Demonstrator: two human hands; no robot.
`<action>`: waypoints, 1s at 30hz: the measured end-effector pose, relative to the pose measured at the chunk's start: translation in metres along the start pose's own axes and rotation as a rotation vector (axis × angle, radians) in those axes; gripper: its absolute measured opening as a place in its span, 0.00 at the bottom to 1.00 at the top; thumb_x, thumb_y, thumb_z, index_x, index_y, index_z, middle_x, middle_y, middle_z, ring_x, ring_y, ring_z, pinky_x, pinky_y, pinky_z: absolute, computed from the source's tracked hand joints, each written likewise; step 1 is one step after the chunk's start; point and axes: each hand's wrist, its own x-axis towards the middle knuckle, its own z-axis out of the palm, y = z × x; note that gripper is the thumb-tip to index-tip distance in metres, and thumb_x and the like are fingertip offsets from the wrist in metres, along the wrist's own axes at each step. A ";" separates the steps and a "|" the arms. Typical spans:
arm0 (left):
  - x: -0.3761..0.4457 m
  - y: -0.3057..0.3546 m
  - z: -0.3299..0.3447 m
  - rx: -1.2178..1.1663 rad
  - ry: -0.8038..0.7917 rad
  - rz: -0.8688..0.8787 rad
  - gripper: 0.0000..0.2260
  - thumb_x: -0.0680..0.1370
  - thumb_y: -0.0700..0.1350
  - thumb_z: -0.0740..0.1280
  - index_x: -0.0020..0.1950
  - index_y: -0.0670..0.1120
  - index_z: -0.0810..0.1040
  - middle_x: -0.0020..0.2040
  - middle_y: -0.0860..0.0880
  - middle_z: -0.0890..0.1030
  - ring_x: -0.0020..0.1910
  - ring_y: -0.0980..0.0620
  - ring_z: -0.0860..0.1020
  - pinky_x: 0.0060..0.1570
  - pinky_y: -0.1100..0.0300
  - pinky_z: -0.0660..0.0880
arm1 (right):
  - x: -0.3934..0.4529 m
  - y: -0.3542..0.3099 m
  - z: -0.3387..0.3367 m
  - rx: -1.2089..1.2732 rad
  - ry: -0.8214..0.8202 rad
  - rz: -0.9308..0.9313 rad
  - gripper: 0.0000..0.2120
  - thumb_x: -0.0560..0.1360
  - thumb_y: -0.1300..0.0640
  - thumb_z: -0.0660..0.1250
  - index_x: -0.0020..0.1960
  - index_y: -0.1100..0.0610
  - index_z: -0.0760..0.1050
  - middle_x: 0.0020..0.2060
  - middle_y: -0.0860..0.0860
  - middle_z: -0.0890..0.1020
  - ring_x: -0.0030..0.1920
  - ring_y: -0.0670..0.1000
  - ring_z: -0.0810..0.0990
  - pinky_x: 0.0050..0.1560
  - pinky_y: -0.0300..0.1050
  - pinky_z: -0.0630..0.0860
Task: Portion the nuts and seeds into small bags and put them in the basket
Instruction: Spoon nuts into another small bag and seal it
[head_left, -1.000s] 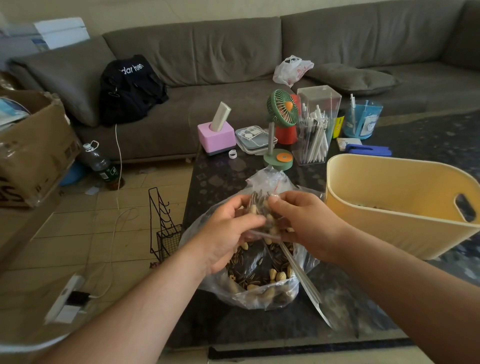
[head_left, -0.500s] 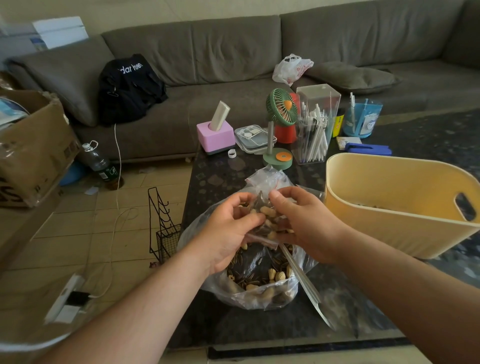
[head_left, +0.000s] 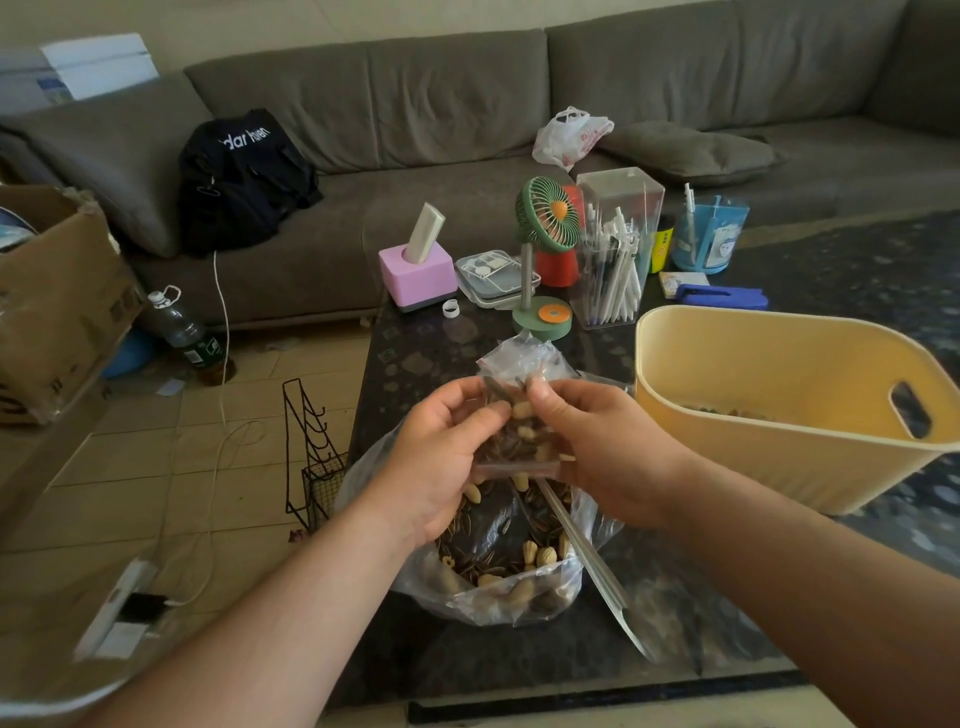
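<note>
Head view: my left hand (head_left: 441, 467) and right hand (head_left: 597, 447) pinch a small zip bag (head_left: 519, 441) of nuts and seeds above the big open bag (head_left: 498, 561); the yellow basket (head_left: 779, 467) stands right.

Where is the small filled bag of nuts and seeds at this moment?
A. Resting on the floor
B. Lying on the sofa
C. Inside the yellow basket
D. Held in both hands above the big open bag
D: the left hand and right hand both pinch the small bag over the big open bag; the yellow basket stands to the right.
</note>
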 end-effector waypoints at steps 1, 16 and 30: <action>0.000 0.001 0.000 0.008 0.003 0.013 0.09 0.84 0.38 0.68 0.63 0.46 0.82 0.54 0.46 0.88 0.53 0.45 0.87 0.44 0.50 0.84 | 0.000 -0.001 -0.001 -0.020 0.009 -0.015 0.15 0.84 0.53 0.65 0.60 0.65 0.80 0.52 0.63 0.87 0.52 0.61 0.88 0.58 0.61 0.84; 0.031 0.045 0.071 -0.031 -0.091 0.034 0.13 0.79 0.53 0.70 0.61 0.48 0.81 0.50 0.46 0.84 0.45 0.50 0.83 0.43 0.56 0.80 | -0.025 -0.105 -0.071 -0.549 0.210 -0.350 0.06 0.82 0.55 0.68 0.57 0.54 0.83 0.48 0.51 0.88 0.49 0.48 0.88 0.50 0.46 0.85; 0.068 0.002 0.131 0.901 -0.070 0.315 0.11 0.80 0.42 0.68 0.55 0.58 0.81 0.39 0.55 0.84 0.39 0.55 0.81 0.36 0.58 0.76 | -0.028 -0.108 -0.183 -1.627 0.113 0.316 0.04 0.81 0.48 0.69 0.48 0.44 0.79 0.44 0.45 0.83 0.43 0.43 0.79 0.38 0.38 0.69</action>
